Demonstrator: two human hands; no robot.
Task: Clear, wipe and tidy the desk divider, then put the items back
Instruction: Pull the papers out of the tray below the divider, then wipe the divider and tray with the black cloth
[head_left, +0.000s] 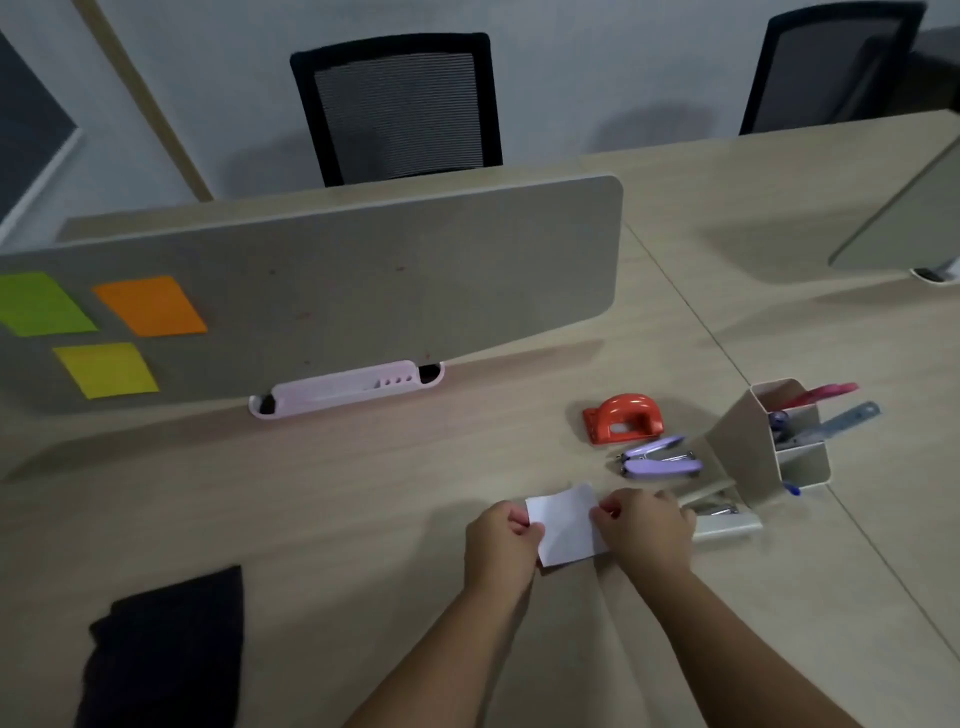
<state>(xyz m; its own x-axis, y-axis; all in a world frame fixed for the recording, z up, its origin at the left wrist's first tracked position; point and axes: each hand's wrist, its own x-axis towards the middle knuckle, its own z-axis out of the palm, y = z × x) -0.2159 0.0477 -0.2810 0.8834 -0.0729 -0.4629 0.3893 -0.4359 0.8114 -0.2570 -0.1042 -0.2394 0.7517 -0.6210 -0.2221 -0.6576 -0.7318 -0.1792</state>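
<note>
A grey desk divider (363, 280) stands across the desk. Green (39, 304), orange (150, 305) and yellow (106, 370) sticky notes are stuck on its left part. A pale pink tray (332, 391) sits at its foot. Just above the desk, my left hand (501, 540) and my right hand (647, 530) pinch the two side edges of a small white paper (563, 525). A black cloth (166, 644) lies at the near left.
To the right of my hands lie an orange hole punch (623, 418), a purple stapler (660, 458) and a white organiser (779, 447) holding scissors and a ruler. Two black chairs (400, 104) stand behind the desk. A second divider (904, 218) is at far right.
</note>
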